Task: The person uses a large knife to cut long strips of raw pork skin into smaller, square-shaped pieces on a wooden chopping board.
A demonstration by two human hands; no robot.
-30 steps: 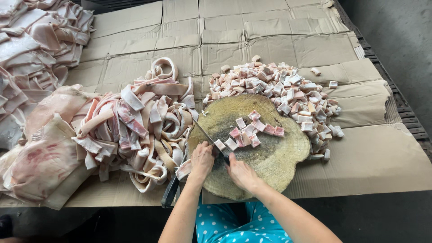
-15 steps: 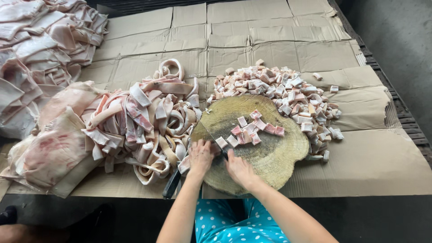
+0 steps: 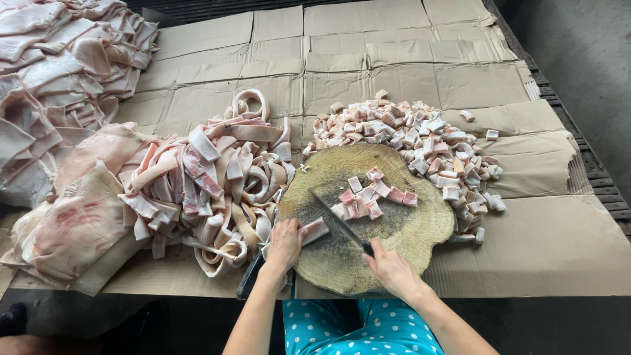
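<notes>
A round wooden chopping block (image 3: 401, 227) lies near the front edge, with a small cluster of cut pork pieces (image 3: 371, 197) on it. My right hand (image 3: 389, 268) grips the dark handle of a knife (image 3: 338, 220), whose blade angles up and left across the block. My left hand (image 3: 284, 243) holds down a strip of pork skin and fat (image 3: 313, 230) at the block's left edge, right next to the blade.
A heap of pork strips (image 3: 210, 177) lies left of the block, and large slabs (image 3: 59, 98) pile up at the far left. Chopped pieces (image 3: 427, 144) are heaped behind and right of the block. Flattened cardboard (image 3: 394, 59) covers the surface. A dark tool (image 3: 250, 277) sticks out under my left wrist.
My hands have come apart: the right one has drawn back with the knife, the blade now lies across the block, and the left one holds a strip at the block's edge.
</notes>
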